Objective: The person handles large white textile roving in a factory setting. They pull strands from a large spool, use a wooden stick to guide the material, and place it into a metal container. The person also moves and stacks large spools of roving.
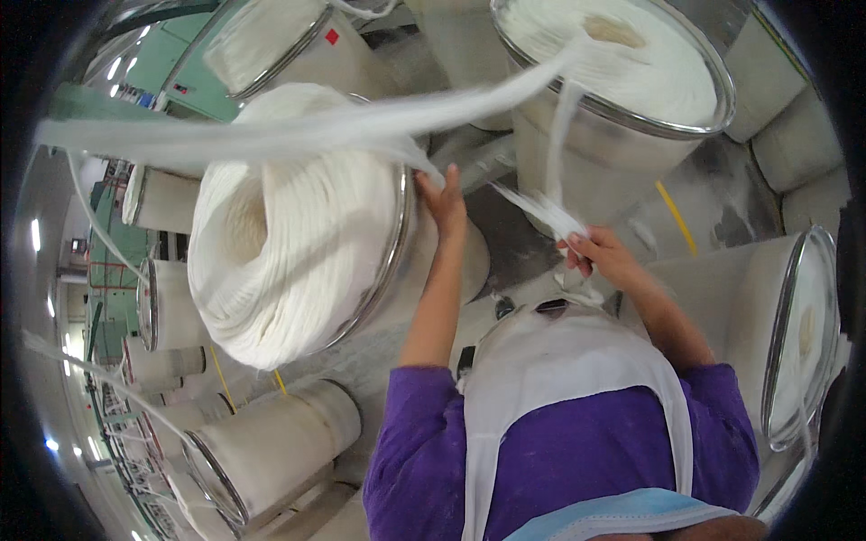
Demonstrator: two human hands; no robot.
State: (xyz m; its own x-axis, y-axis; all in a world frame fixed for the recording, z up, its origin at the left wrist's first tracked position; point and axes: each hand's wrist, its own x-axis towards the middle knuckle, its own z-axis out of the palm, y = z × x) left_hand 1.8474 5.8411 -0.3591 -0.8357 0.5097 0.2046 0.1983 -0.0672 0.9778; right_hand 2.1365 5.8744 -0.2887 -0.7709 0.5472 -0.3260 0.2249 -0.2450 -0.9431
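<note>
My left hand [442,198] is raised beside the rim of a large can [401,243] heaped with coiled white fibre sliver [307,234]. Its fingers are closed on the end of a loose strand of sliver [408,151] that comes down over the coils. In front of my apron, my right hand [597,252] pinches another strand of sliver [547,213], whose frayed tip points toward my left hand. That strand hangs from the full can [622,117] at the upper right. The two held ends are apart.
A thick, blurred band of sliver [271,131] stretches across above my hands, from the upper-right can to the far left. More cans stand around: one at the right [722,307], one at the lower left [280,442]. Yellow lines [677,216] mark the floor.
</note>
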